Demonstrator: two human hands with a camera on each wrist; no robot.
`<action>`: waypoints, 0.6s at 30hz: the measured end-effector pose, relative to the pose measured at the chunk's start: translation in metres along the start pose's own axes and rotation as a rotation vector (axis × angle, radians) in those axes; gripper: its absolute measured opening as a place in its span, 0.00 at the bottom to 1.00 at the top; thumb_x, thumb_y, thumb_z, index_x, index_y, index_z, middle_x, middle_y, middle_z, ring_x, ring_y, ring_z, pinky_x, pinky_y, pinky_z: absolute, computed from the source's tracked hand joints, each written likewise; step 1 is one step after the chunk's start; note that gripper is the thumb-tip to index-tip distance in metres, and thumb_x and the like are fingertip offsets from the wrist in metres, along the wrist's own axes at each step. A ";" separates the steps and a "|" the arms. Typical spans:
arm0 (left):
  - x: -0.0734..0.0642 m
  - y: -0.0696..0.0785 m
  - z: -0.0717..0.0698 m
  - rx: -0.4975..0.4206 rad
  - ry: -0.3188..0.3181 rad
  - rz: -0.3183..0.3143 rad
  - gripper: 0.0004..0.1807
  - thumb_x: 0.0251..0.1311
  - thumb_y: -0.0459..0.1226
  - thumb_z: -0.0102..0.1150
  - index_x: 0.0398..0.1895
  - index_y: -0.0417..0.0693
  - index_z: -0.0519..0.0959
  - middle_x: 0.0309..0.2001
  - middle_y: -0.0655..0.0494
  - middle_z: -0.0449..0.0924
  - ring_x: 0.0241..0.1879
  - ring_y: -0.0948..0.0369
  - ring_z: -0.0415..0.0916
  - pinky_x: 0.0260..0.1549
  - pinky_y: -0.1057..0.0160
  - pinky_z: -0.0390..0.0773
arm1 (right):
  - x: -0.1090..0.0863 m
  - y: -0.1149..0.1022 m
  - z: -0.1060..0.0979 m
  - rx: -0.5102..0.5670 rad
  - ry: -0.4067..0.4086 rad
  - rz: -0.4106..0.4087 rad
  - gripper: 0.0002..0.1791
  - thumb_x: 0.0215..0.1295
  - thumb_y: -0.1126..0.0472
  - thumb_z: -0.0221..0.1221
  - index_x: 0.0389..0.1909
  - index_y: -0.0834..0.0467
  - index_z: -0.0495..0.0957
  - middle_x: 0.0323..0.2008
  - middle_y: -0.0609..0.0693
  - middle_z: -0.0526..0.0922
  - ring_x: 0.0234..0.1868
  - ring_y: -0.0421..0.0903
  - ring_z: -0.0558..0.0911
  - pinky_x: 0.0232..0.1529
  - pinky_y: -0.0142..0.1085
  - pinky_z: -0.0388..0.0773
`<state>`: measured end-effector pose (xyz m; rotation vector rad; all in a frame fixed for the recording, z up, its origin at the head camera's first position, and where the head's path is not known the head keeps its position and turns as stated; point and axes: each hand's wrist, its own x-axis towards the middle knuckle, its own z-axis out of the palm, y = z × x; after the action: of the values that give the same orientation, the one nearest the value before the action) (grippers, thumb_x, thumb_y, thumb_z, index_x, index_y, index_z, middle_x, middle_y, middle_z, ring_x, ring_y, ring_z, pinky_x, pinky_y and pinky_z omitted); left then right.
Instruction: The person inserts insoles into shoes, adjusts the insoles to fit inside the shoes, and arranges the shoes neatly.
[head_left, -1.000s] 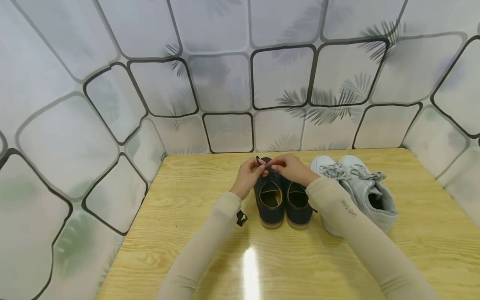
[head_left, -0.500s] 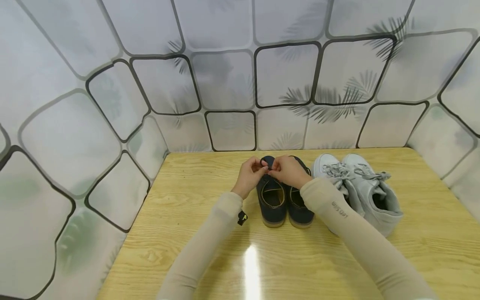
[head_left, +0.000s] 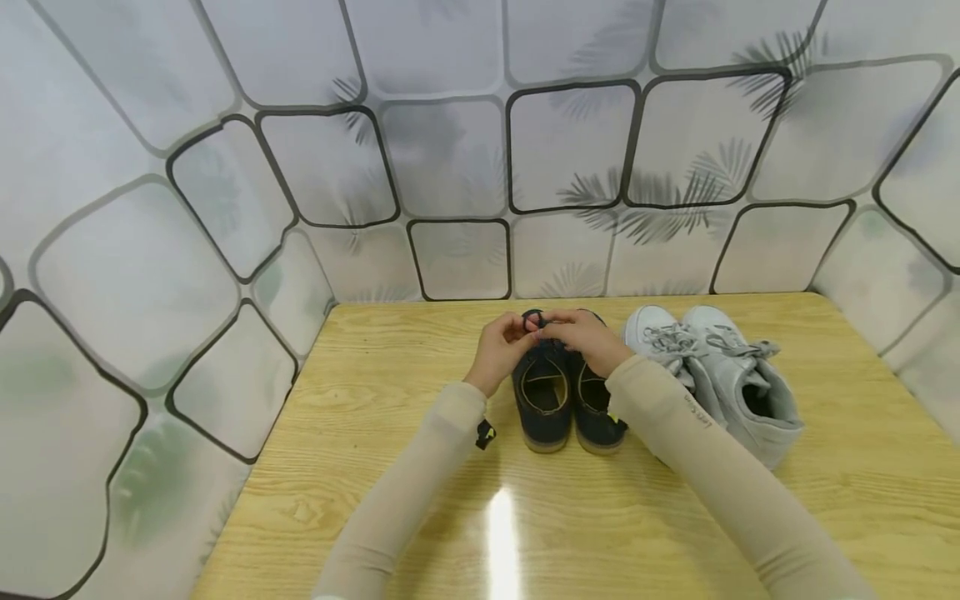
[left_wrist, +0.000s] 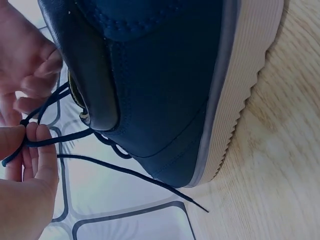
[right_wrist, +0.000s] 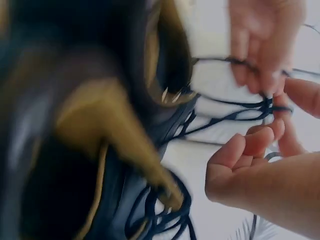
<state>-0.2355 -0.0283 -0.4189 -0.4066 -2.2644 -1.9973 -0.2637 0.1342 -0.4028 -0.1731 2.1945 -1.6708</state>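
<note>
Side by side on the wooden table stand two navy lace-up shoes, the left shoe [head_left: 546, 417] and the right shoe [head_left: 600, 429]. Over the toe end of the left shoe, both hands meet at its dark shoelace [left_wrist: 75, 136]. My left hand [head_left: 498, 354] pinches the lace between thumb and fingers, a loop of it standing up there. My right hand [head_left: 588, 337] pinches the lace from the other side, fingertips close to the left hand's. In the right wrist view, strands run taut from the shoe to a bunched crossing [right_wrist: 267, 107] at the fingertips.
A pair of white sneakers [head_left: 712, 367] with grey laces stands to the right, beside the right forearm. The table [head_left: 390, 375] ends at a patterned wall covering [head_left: 457, 258] behind. A small black item [head_left: 485, 433] shows beside the left sleeve.
Both hands stay over the left shoe's toe, still on the lace. The right hand's fingers have shifted slightly, and the lace loop now stands between the two hands.
</note>
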 end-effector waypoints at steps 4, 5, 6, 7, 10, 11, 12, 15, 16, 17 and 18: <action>0.006 -0.018 0.001 0.006 0.008 0.011 0.06 0.57 0.23 0.61 0.35 0.25 0.75 0.38 0.34 0.80 0.34 0.62 0.77 0.36 0.69 0.77 | -0.009 -0.009 -0.007 0.204 0.020 -0.008 0.15 0.70 0.51 0.55 0.40 0.61 0.74 0.28 0.47 0.68 0.31 0.44 0.65 0.39 0.37 0.63; 0.007 -0.023 0.001 0.007 0.010 0.008 0.06 0.57 0.24 0.61 0.36 0.26 0.76 0.38 0.35 0.80 0.34 0.62 0.77 0.36 0.69 0.77 | -0.012 -0.012 -0.011 0.241 0.037 -0.017 0.15 0.72 0.51 0.53 0.39 0.60 0.72 0.25 0.46 0.65 0.28 0.43 0.63 0.36 0.35 0.63; 0.007 -0.025 0.000 0.022 0.017 0.009 0.06 0.57 0.24 0.62 0.35 0.28 0.77 0.38 0.37 0.81 0.34 0.63 0.77 0.36 0.69 0.77 | -0.014 -0.015 -0.015 0.262 0.052 -0.027 0.15 0.73 0.51 0.50 0.38 0.60 0.71 0.24 0.45 0.64 0.26 0.42 0.63 0.34 0.34 0.63; 0.007 -0.026 -0.001 0.037 0.023 0.011 0.05 0.57 0.25 0.63 0.34 0.30 0.77 0.38 0.38 0.82 0.33 0.63 0.78 0.37 0.68 0.78 | -0.017 -0.018 -0.021 0.286 0.067 -0.037 0.14 0.75 0.51 0.48 0.39 0.59 0.70 0.24 0.44 0.65 0.25 0.40 0.63 0.32 0.33 0.64; 0.007 -0.029 -0.005 0.077 0.042 0.007 0.03 0.57 0.27 0.64 0.33 0.35 0.79 0.36 0.44 0.83 0.33 0.63 0.78 0.37 0.67 0.77 | -0.024 -0.025 -0.037 0.327 0.113 -0.052 0.15 0.76 0.52 0.45 0.42 0.60 0.71 0.23 0.42 0.69 0.22 0.37 0.65 0.28 0.29 0.65; 0.006 -0.029 -0.007 0.088 0.046 0.000 0.03 0.57 0.28 0.65 0.33 0.37 0.80 0.36 0.46 0.83 0.34 0.63 0.78 0.37 0.67 0.77 | -0.026 -0.026 -0.043 0.311 0.131 -0.055 0.15 0.76 0.53 0.45 0.43 0.62 0.71 0.22 0.41 0.72 0.22 0.35 0.66 0.27 0.28 0.66; 0.005 -0.029 -0.009 0.098 0.048 -0.002 0.03 0.57 0.29 0.65 0.33 0.38 0.80 0.35 0.47 0.83 0.34 0.63 0.78 0.37 0.66 0.77 | -0.029 -0.025 -0.049 0.278 0.143 -0.056 0.16 0.76 0.54 0.44 0.45 0.64 0.71 0.22 0.40 0.74 0.21 0.34 0.68 0.27 0.27 0.68; 0.000 -0.032 -0.015 0.109 0.041 -0.022 0.05 0.58 0.29 0.64 0.37 0.38 0.81 0.34 0.48 0.82 0.35 0.61 0.77 0.36 0.65 0.76 | -0.036 -0.018 -0.066 0.095 0.182 -0.043 0.21 0.76 0.54 0.44 0.49 0.70 0.71 0.22 0.38 0.78 0.20 0.32 0.71 0.26 0.25 0.71; -0.003 -0.033 -0.017 0.113 0.039 -0.034 0.06 0.58 0.29 0.64 0.38 0.38 0.80 0.33 0.49 0.82 0.35 0.61 0.77 0.35 0.65 0.76 | -0.038 -0.015 -0.072 0.006 0.204 -0.038 0.22 0.76 0.55 0.44 0.50 0.72 0.71 0.22 0.39 0.80 0.20 0.32 0.72 0.25 0.25 0.72; -0.006 -0.035 -0.020 0.116 0.038 -0.053 0.07 0.58 0.28 0.64 0.39 0.37 0.80 0.32 0.50 0.81 0.34 0.61 0.76 0.34 0.66 0.75 | -0.041 -0.011 -0.079 -0.122 0.225 -0.035 0.22 0.77 0.55 0.43 0.49 0.73 0.73 0.21 0.42 0.81 0.20 0.34 0.73 0.24 0.27 0.72; -0.008 -0.037 -0.022 0.121 0.036 -0.073 0.08 0.58 0.28 0.63 0.40 0.37 0.80 0.31 0.51 0.80 0.33 0.61 0.75 0.33 0.66 0.75 | -0.044 -0.008 -0.085 -0.251 0.250 -0.028 0.22 0.77 0.56 0.43 0.46 0.73 0.75 0.21 0.45 0.82 0.19 0.35 0.73 0.23 0.28 0.72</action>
<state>-0.2399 -0.0550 -0.4537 -0.2783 -2.3946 -1.8712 -0.2551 0.2224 -0.3668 -0.0639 2.5976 -1.4942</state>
